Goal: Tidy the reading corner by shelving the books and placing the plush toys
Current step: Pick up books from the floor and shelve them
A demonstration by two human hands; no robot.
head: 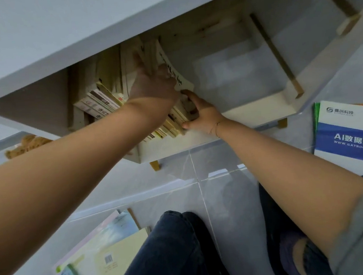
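Inside the low shelf (251, 113), the left hand (153, 84) pinches a white book (169, 67), fingers over its far top edge. The right hand (202, 113) curls round the spines just nearer; the row of books (104, 100) stands left of both.

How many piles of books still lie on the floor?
2. One pile of books lies at the lower left beside the person's knee; a second pile lies at the right edge near the shelf unit. More may be out of view.
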